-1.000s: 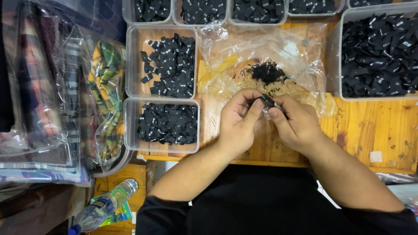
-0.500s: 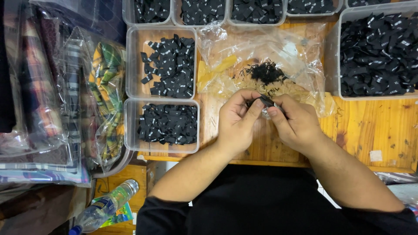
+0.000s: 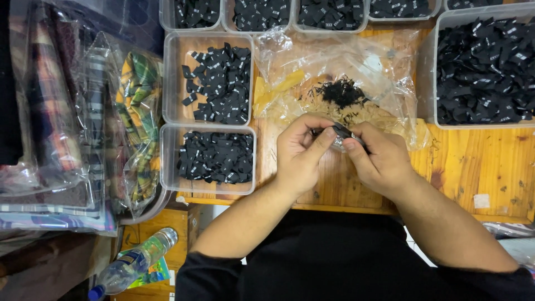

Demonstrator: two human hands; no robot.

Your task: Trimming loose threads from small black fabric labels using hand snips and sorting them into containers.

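Fingertips of the left hand [image 3: 301, 153] and right hand [image 3: 382, 159] pinch a small black label [image 3: 343, 132] between them, just above the wooden table [image 3: 479, 161]. Beyond lies a clear plastic bag [image 3: 340, 72] with black scraps; label-filled clear tubs [image 3: 209, 159] sit to the left.

Left hand [image 3: 298, 153] and right hand [image 3: 382, 159] pinch a small black label [image 3: 341, 131] over the wooden table [image 3: 479, 161].

Table [image 3: 490, 167]: varnished wood, glossy orange grain, speckled with dark marks. On it, trays [image 3: 169, 150] of clear, slightly frosted plastic holding matt black woven cloth labels [image 3: 214, 156]. Crinkled glossy plastic bag [image 3: 356, 61] behind the hands. Left of table: shiny-wrapped plaid cloth [image 3: 136, 111]; clear plastic bottle [image 3: 131, 265] below.
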